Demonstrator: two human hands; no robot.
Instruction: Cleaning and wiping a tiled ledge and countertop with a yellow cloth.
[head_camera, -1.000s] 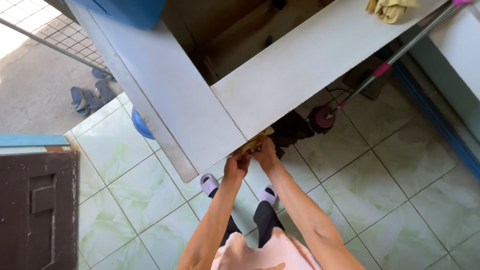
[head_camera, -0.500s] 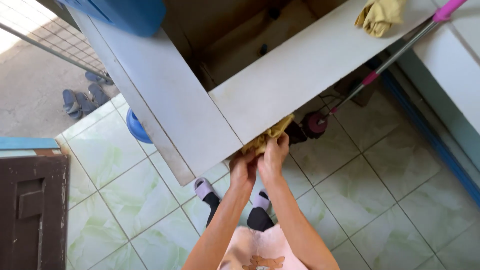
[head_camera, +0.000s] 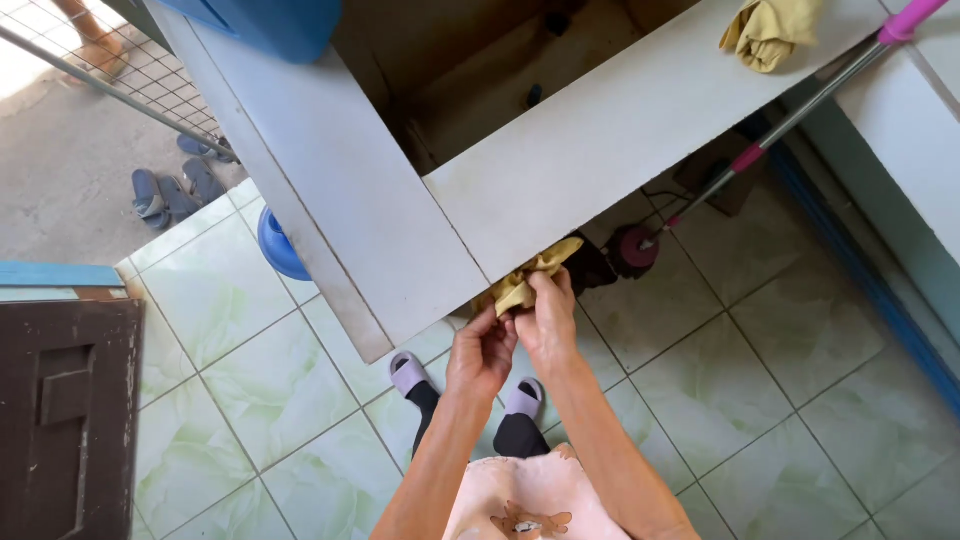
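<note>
left hand (head_camera: 482, 352): pinching the yellow cloth (head_camera: 528, 279) from below
right hand (head_camera: 548, 315): gripping same cloth
cloth spot: bunched at the white counter (head_camera: 560, 170) front edge, above green tiled floor (head_camera: 760, 350)

Pale green marbled floor tiles (head_camera: 760, 400) fill the lower frame, a white concrete basin wall (head_camera: 600, 160) crosses the top, and sunlit pavement (head_camera: 60, 170) lies upper left.
</note>
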